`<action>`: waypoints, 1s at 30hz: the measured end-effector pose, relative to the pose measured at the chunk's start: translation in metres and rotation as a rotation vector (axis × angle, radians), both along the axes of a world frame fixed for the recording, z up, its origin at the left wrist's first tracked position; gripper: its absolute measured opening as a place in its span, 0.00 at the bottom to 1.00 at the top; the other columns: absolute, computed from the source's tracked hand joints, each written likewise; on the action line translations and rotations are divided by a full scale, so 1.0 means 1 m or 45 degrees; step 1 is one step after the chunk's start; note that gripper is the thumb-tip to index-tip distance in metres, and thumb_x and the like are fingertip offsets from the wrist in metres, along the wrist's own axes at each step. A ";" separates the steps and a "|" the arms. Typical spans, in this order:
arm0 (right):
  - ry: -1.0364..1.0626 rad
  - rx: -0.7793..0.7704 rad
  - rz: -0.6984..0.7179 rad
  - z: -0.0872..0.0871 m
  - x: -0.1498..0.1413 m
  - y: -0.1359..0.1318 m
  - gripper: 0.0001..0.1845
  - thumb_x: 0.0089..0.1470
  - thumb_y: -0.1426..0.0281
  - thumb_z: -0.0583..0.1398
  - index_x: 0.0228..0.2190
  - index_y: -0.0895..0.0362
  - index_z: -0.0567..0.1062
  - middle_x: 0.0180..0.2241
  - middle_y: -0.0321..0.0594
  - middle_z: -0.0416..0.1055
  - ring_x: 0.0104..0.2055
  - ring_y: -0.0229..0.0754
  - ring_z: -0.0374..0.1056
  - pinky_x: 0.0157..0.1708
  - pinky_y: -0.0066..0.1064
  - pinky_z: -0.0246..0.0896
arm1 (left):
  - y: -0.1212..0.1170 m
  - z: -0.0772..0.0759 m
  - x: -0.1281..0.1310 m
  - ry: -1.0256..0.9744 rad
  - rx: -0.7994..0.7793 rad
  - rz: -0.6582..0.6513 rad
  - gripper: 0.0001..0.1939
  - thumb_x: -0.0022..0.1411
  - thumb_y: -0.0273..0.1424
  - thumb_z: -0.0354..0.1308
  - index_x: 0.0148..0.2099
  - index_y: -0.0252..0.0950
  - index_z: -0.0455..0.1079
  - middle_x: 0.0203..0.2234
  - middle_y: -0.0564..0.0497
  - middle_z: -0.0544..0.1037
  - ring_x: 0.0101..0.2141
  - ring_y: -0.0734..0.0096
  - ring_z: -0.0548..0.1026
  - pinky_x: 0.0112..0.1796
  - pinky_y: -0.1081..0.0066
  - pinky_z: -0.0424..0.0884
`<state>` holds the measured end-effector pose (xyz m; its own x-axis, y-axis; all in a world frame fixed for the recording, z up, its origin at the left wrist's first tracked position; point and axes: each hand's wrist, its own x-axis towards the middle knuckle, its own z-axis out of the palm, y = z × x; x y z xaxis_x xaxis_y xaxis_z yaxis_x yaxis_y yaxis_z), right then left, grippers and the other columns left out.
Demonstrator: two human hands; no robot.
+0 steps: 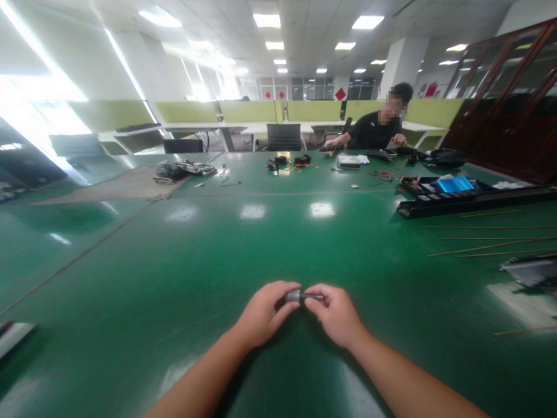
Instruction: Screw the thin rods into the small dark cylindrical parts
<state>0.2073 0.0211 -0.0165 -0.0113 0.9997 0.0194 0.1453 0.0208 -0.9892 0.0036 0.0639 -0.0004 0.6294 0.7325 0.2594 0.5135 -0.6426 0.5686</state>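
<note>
Close in front of me, my left hand [270, 310] is closed around a short grey metal cylinder [293, 296], thumb and fingers on either side of it. My right hand [337, 313] pinches a thin dark rod [312, 296] with a ridged or twisted surface, like a drill bit. The rod lies in line with the cylinder and meets its right end; whether it sits inside cannot be made out. Both hands are just over the green tabletop [209, 255], and the fingers cover part of each piece.
Across the table sits a person [374, 130] in black. Scrap electronic parts [185, 169] lie at the far left, small black parts [287, 161] at the far middle. To the right are a black tray [461, 188] with a blue packet and several thin rods [487, 239].
</note>
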 end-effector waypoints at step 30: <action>-0.006 -0.004 -0.023 0.000 -0.001 -0.001 0.10 0.53 0.68 0.60 0.34 0.59 0.78 0.22 0.35 0.70 0.22 0.36 0.61 0.23 0.26 0.54 | 0.001 0.001 0.000 -0.025 -0.025 0.023 0.17 0.67 0.37 0.54 0.55 0.39 0.68 0.48 0.45 0.77 0.48 0.62 0.74 0.51 0.60 0.71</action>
<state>0.2061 0.0204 -0.0162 0.0066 0.9999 0.0159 0.1505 0.0147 -0.9885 0.0037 0.0654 0.0006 0.6110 0.7487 0.2573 0.5134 -0.6221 0.5911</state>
